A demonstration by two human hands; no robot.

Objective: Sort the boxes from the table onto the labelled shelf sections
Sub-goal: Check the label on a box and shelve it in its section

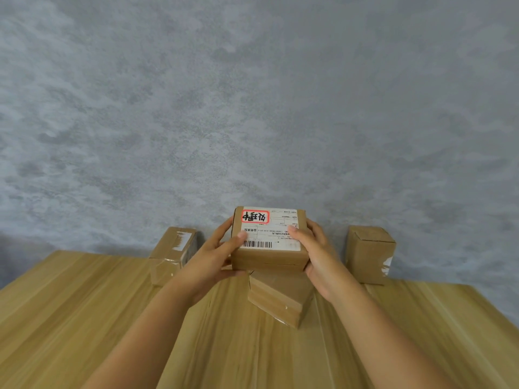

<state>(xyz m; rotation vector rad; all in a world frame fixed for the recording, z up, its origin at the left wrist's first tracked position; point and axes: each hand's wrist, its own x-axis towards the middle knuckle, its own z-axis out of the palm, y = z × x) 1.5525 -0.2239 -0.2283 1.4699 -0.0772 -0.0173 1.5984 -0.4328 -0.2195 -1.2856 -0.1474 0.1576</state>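
Grey mottled wall (252, 94) is filling most of the view, rising behind a pale wooden table (84, 318) that is stretching across the lower part. No shelf or shelf label is showing anywhere in the view.

Four brown cardboard boxes are sitting in the scene. An upright box (369, 254) is standing at the table's far right edge, well apart from the hands. A taped box (171, 254) is resting at the far left edge. A flat box (280, 299) is lying on the table between them, turned at an angle.

Just above that flat box, a labelled box (269, 240) is being held over the middle of the table, its white shipping label (271, 230) facing up with a barcode and handwritten black characters in a red frame, which appear upside down from here.

Left hand (213, 256) is gripping the box's left side, thumb pressing on the label and fingers curling beneath. Right hand (314, 248) is grasping the right side the same way.

Likely risks: since the marking is reading upside down, it could be misread and the box sent to the wrong section; and carrying it low could knock the flat box beneath it.
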